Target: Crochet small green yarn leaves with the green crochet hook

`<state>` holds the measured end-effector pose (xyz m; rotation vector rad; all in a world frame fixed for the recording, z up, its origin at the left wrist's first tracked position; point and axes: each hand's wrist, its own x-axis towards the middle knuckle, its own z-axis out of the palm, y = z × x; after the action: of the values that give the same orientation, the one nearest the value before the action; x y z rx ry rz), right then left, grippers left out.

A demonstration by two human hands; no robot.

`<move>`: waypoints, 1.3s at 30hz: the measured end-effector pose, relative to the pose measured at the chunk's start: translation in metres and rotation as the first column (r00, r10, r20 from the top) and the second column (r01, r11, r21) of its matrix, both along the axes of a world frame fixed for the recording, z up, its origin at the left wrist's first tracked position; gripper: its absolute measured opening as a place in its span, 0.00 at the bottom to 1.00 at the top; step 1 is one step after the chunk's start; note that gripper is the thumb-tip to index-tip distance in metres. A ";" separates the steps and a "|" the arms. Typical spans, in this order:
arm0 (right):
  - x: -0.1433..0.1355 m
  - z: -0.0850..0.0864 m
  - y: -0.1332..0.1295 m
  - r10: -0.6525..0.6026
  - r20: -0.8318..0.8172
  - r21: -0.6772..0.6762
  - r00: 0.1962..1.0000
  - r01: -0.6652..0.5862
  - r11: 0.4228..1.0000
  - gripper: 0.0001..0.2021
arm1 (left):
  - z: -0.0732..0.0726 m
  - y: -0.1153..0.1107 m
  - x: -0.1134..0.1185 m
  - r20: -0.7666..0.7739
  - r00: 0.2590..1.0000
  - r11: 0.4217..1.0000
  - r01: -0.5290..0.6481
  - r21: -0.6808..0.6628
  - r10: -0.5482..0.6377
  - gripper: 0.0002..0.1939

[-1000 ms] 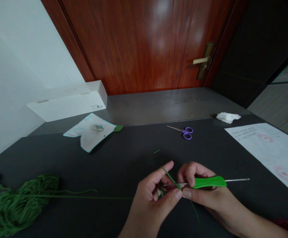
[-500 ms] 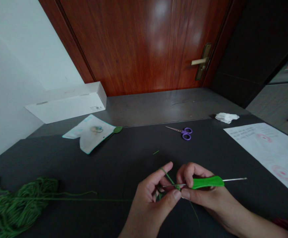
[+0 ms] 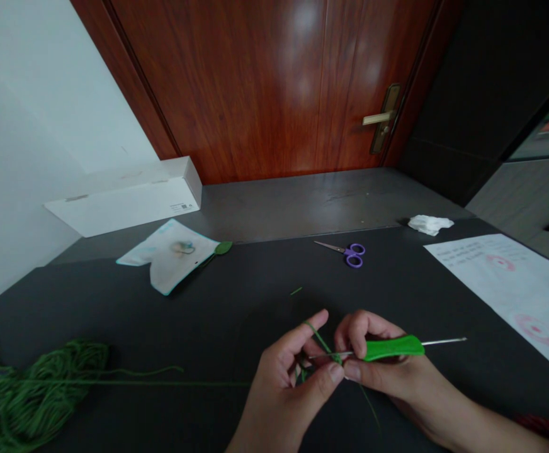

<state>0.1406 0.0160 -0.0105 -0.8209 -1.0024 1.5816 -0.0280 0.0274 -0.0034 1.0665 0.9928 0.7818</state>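
My right hand (image 3: 373, 346) is closed around the bright green handle of a crochet hook (image 3: 395, 347), whose metal ends stick out on both sides. Between the thumb and fingers of my left hand (image 3: 298, 362) is a small piece of green crochet work (image 3: 337, 358), partly hidden. Green yarn (image 3: 319, 336) loops over my raised left index finger and runs down to the hook's shaft. A thin tail hangs below my hands. From the left hand a strand stretches to a loose bundle of green yarn (image 3: 43, 393) at the lower left.
Purple-handled scissors (image 3: 352, 255) lie beyond my hands, with a short green yarn scrap (image 3: 296, 291) nearer. Left of them are a white pouch (image 3: 170, 277) and a green leaf-shaped piece (image 3: 223, 248). A white box (image 3: 133, 204), crumpled tissue (image 3: 430, 224) and printed sheet (image 3: 501, 277) lie around.
The whole view has shifted very slightly. Both hands keep nearly the same pose, with the hook still at the crochet piece.
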 end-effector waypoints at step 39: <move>-0.001 0.000 0.001 0.023 -0.065 -0.034 0.998 -0.025 0.999 0.11 | 0.000 -0.002 0.002 0.051 0.998 0.999 -0.048 -0.009 0.048 0.26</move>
<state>0.1392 0.0172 -0.0108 -0.7794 -0.9437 1.6400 -0.0264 0.0256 -0.0038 1.0144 0.9800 0.8397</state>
